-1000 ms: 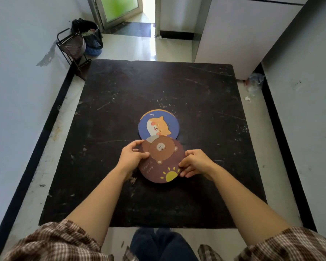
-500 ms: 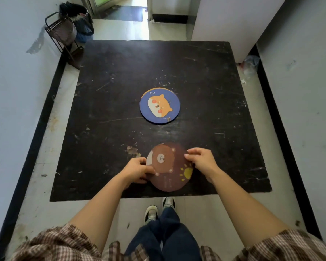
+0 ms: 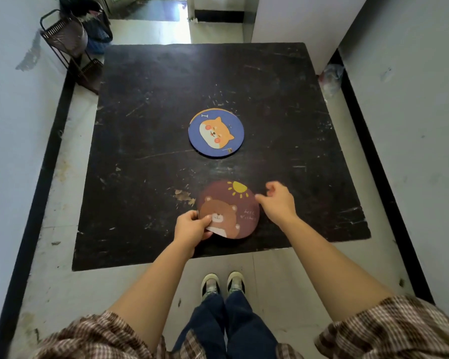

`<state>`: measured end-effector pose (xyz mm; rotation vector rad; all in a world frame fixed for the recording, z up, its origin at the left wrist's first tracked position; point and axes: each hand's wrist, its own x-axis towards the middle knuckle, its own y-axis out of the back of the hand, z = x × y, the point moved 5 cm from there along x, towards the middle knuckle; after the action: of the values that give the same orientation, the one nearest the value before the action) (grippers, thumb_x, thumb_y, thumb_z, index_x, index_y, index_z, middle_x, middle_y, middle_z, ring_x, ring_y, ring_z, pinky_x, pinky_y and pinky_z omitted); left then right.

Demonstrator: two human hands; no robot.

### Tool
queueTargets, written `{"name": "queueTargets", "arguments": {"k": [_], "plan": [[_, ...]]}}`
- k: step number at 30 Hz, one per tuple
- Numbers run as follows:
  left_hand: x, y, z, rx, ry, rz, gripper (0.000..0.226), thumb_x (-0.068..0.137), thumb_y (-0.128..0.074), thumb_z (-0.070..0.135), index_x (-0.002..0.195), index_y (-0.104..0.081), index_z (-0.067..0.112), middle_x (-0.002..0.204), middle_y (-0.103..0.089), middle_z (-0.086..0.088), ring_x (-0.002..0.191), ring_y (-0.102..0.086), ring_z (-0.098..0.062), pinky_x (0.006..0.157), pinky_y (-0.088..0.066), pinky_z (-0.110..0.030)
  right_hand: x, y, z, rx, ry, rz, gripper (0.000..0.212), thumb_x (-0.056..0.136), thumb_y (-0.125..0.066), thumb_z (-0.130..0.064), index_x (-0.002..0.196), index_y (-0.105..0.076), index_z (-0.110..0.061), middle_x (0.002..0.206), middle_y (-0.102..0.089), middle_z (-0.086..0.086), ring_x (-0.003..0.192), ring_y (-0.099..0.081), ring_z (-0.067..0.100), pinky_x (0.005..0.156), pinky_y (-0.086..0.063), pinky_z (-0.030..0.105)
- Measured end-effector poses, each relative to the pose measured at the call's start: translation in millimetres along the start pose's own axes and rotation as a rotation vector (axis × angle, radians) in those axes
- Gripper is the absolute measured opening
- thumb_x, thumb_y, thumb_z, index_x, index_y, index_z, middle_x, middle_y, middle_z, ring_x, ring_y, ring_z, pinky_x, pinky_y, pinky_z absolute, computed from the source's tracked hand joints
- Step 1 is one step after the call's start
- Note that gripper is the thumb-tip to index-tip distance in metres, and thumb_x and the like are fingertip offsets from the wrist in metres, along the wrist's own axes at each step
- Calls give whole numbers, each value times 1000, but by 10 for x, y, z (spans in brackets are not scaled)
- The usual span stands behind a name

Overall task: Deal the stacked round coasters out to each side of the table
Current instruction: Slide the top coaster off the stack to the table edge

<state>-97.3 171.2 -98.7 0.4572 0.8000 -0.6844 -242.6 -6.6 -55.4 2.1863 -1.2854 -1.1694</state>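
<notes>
Bear coaster (image 3: pixel 228 208) at worktop (image 3: pixel 151 104) 6 o'clock edge, left hand (image 3: pixel 191 226) pinching its rim, right hand (image 3: pixel 276 202) loosely curled, fingertips touching opposite rim. Stack (image 3: pixel 216 132) waits at centre. Best: lay flat, square to edge, release cleanly.

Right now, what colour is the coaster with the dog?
Blue, with an orange dog; the coaster shows in the head view.

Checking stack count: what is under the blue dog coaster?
An orange rim peeks out at the far edge of the blue dog coaster, so at least one coaster lies beneath. Any more are covered.
</notes>
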Motion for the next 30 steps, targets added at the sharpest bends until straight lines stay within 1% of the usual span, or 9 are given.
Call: {"name": "queueTargets", "arguments": {"k": [3,5,9,12,16,19,22,26,30], "plan": [[-95,-86,-150,-109,100,-57,7,86,-65,6,83,-59,6,94,-67,-14,79,-68,-23,51,-56,-21,-132,-58,327,-13,-184,34,42,80,-66,-27,115,-56,-6,116,-62,14,103,-59,31,79,-42,30],[-140,-126,-189,-158,134,-77,7,86,-65,5,85,-58,5,94,-66,-15,80,-67,-24,51,-56,-21,-195,-130,410,100,-262,7,36,77,-68,-26,105,-60,-6,108,-64,15,97,-62,32,83,-51,39],[-189,-99,-159,12,102,-75,7,86,-66,8,91,-61,8,87,-67,-12,73,-67,-24,49,-56,-25,-239,-140,413,232,-289,-43,10,72,-70,-6,76,-65,-13,89,-67,10,89,-63,27,85,-54,46],[-180,-36,-92,258,28,-57,13,85,-67,18,95,-62,11,83,-70,-10,65,-69,-20,55,-58,-29,-228,-90,426,234,-263,-35,17,73,-67,1,78,-65,-15,90,-67,9,90,-63,27,85,-54,45],[-146,78,39,473,-124,136,20,81,-70,20,91,-52,19,72,-65,-2,60,-70,-17,62,-60,-34,-257,-119,458,250,-253,-62,19,73,-70,1,82,-65,-15,88,-67,9,83,-64,23,83,-56,42],[-146,51,-3,558,-181,168,21,82,-70,17,98,-57,15,83,-69,-7,74,-70,-22,75,-58,-39,-287,-130,479,256,-248,-59,19,72,-73,-1,83,-65,-14,82,-67,6,75,-65,19,80,-57,41],[-183,57,-47,556,-217,219,29,79,-74,18,102,-57,15,89,-69,-6,81,-64,-21,70,-50,-30,-318,-122,502,236,-242,-61,17,71,-73,0,79,-66,-13,82,-69,10,73,-66,20,78,-58,40],[-223,67,-78,532,-212,220,32,77,-76,19,97,-51,20,88,-66,-3,76,-61,-17,56,-41,-20,-373,-97,525,216,-235,-53,16,69,-72,0,78,-66,-12,83,-70,12,78,-67,25,77,-58,40],[-235,79,-98,557,-212,219,32,78,-75,21,96,-48,21,95,-65,-4,79,-61,-17,62,-46,-24,-407,-101,517,207,-222,-52,16,70,-72,0,80,-67,-11,86,-70,14,81,-67,27,76,-58,41]]}}
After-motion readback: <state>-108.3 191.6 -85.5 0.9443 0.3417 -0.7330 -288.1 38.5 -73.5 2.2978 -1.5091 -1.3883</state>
